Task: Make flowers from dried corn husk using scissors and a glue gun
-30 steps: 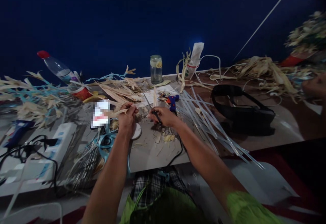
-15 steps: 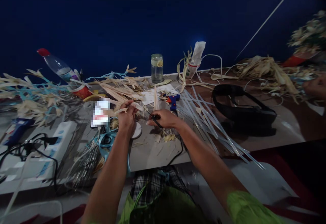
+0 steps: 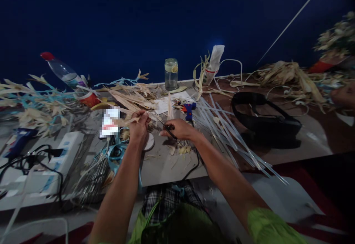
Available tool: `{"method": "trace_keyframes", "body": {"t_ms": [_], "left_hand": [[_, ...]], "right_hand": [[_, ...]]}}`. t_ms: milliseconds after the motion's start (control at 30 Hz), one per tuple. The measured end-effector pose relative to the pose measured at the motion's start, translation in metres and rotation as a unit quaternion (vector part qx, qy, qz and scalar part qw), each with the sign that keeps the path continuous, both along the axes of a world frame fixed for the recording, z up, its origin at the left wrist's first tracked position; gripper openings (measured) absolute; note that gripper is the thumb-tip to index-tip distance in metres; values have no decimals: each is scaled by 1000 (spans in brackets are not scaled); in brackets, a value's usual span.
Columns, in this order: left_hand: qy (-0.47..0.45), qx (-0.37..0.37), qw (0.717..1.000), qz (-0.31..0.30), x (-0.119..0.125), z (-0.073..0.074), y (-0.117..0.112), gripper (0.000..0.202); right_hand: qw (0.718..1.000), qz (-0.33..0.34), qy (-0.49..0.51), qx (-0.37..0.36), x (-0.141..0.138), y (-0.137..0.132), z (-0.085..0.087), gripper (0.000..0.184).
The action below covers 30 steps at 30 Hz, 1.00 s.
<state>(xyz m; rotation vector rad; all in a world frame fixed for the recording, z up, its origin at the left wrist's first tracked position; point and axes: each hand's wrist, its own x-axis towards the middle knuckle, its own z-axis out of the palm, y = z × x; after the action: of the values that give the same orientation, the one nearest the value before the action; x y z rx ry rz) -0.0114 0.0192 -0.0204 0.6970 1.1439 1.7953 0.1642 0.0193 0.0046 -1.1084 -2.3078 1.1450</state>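
My left hand (image 3: 139, 125) is closed, pinching a pale strip of dried corn husk (image 3: 124, 121) whose tail sticks out to its left. My right hand (image 3: 179, 129) has its fingers around the dark handles of a pair of scissors (image 3: 169, 131). The thin blades point up and left, with their tips close to my left fingertips. Whether the blades touch the husk cannot be made out. A white round disc (image 3: 149, 142) lies beside my left wrist. Beyond my right hand are a standing husk piece (image 3: 169, 107) and a blue glue gun (image 3: 189, 111).
Clear plastic sticks (image 3: 222, 125) and a black headset-like object (image 3: 263, 120) lie to the right. A glass jar (image 3: 171, 74) stands at the back. Left are a phone (image 3: 110, 122), wire bundle (image 3: 93, 179) and power strip (image 3: 65, 153). Another person's hand (image 3: 343, 95) shows at far right.
The pale husk end between my left fingers and the scissors no longer shows as a broad piece. My left fingers have shifted slightly; my right hand stays in place.
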Motion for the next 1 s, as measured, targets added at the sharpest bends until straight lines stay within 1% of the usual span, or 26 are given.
{"method": "trace_keyframes", "body": {"t_ms": [167,433,567,667,767,833,933,1000], "left_hand": [[10,5,1000,-3,-1,-1,1,28],[-12,-4,1000,-20,0,6,-3,28],[-5,5,1000,-26,-1,5,-3,27],[19,5,999,-30,-1,5,-4,25],[30,-1,999,-36,-1,4,-4,24],[16,-7,999,-35,-1,5,-5,24],[-21,-19,998,-47,2,8,-7,27],[-45,-32,995,-81,3,12,-9,29]], "right_hand": [[1000,-5,9,-8,0,-1,-1,42],[1000,-4,-8,0,1,-2,5,42],[1000,-7,-7,24,2,0,1,41],[999,-35,11,23,0,3,-6,38],[994,-98,56,-10,-2,6,-10,35],[982,-129,121,-63,-3,6,-9,36],[949,-127,244,-151,-3,5,-2,37],[923,-134,313,-179,-2,4,4,37]]}}
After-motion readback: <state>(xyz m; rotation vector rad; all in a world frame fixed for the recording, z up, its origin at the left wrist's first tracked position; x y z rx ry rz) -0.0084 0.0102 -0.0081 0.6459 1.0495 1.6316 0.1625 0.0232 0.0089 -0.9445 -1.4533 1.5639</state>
